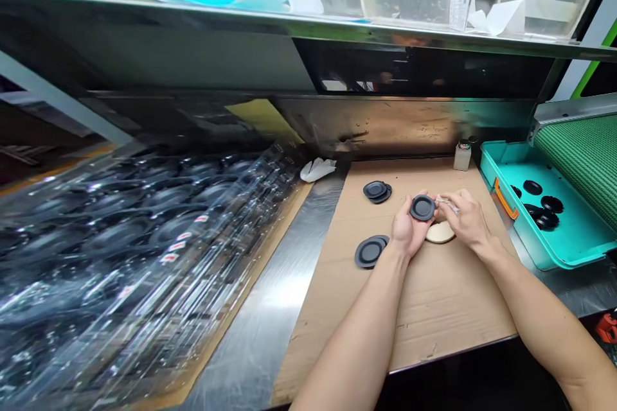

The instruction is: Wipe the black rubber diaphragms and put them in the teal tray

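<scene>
My left hand (407, 231) grips a round black plastic disc (423, 207) with a raised ring, its face turned up. At the disc's right edge, my right hand (466, 218) has its fingers pinched around a small white piece (446, 202), perhaps cloth or paper; its kind is too small to tell. Below the hands lies a cream round pad (439, 234), partly covered by them. On the cardboard sheet (332, 308), a few similar black discs (370, 252) overlap left of my left wrist. Farther back sits another small stack of black discs (376, 191).
At right, a teal tray (573, 244) holds several black parts, beside a green conveyor belt (583, 148). A small bottle (463, 155) stands at the back. Clear plastic trays of black parts (144, 237) fill the left. A crumpled white wipe (317, 169) lies behind; a metal ledge (308, 26) crosses above.
</scene>
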### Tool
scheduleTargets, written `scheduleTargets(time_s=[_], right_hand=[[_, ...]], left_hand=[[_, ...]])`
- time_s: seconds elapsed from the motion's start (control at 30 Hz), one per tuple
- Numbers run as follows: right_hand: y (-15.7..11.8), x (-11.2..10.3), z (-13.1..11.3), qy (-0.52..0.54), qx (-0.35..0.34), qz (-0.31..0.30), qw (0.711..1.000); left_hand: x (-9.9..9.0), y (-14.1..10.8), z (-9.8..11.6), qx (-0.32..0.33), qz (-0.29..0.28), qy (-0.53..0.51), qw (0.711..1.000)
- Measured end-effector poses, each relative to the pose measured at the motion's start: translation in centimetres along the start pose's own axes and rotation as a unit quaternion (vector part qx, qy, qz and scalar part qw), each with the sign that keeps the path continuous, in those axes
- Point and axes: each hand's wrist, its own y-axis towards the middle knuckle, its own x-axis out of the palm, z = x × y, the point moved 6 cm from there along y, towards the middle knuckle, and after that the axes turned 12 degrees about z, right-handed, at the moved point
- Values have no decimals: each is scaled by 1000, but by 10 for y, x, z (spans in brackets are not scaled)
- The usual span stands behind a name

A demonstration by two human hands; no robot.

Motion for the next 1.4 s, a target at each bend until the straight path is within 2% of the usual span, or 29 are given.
scheduleTargets(time_s=[0.2, 0.3, 0.37, 0.5, 0.57, 0.63, 0.73, 0.83, 0.93, 1.0, 1.07, 1.2, 1.3, 1.4], right_hand=[[-13, 23, -7, -56, 15, -35, 998], [-18, 31, -15, -67, -38, -102, 992], [-20, 32, -15, -103, -50, -131, 985], [-14, 28, -9, -174, -17, -83, 981], [-13, 31, -9, -161, -33, -89, 982], [-9, 29, -3, -153, -17, -90, 984], [0, 12, 12, -103, 40, -25, 994], [6, -3, 22, 18, 81, 33, 996], [6, -4, 27, 101, 143, 20, 984], [5, -1, 25, 122, 157, -8, 980], [4, 0, 19, 110, 136, -35, 984], [2, 3, 3, 47, 38, -72, 996], [-1, 10, -5, 10, -23, -85, 996], [-5, 17, -5, -52, -60, -99, 992]], left_hand=[[5, -2, -25, -24, -35, 28, 999], [1, -1, -25, -28, -24, 32, 999], [0, -1, -24, -37, -25, 34, 998], [-1, 1, -28, -53, -32, 17, 998], [-1, 2, -31, -68, -26, 12, 997], [0, 3, -32, -78, -28, 10, 996], [2, 2, -29, -86, -43, 28, 995], [2, 1, -26, -86, -57, 81, 991], [0, 1, -21, -72, -54, 141, 986], [-2, 1, -18, -73, -40, 173, 981], [-3, -1, -16, -77, -24, 193, 978], [1, -4, -17, -51, -27, 224, 973], [-1, -2, -22, 4, -20, 278, 960], [-5, 1, -24, 76, -13, 348, 934]])
